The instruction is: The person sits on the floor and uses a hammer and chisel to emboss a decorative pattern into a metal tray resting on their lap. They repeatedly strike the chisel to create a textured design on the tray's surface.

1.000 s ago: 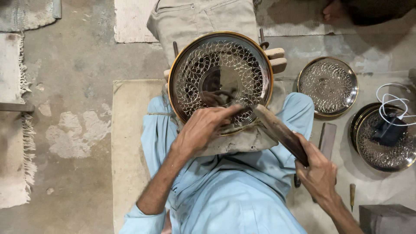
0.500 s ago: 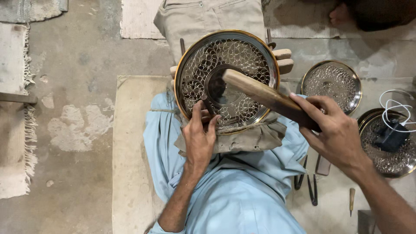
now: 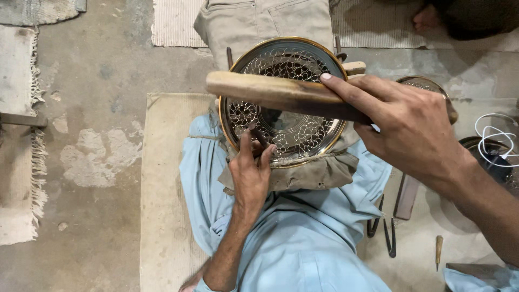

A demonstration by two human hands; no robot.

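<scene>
Right hand (image 3: 411, 127) fingers grip wooden mallet (image 3: 281, 94) above tray (image 3: 330, 146); left hand (image 3: 251, 173) fingers pinch, seemingly, a chisel (image 3: 258, 135) inside its rim

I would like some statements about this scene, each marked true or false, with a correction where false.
1. The right hand grips a wooden mallet raised above the round metal plate. True.
2. The left hand lies flat on the concrete floor. False: it holds a thin chisel against the plate.
3. The plate has a gold-coloured rim and an openwork pattern. True.
4. The plate sits on a wooden table. False: it rests on a tan cloth pad over the person's lap.
5. A white cable lies at the right edge. True.
</scene>
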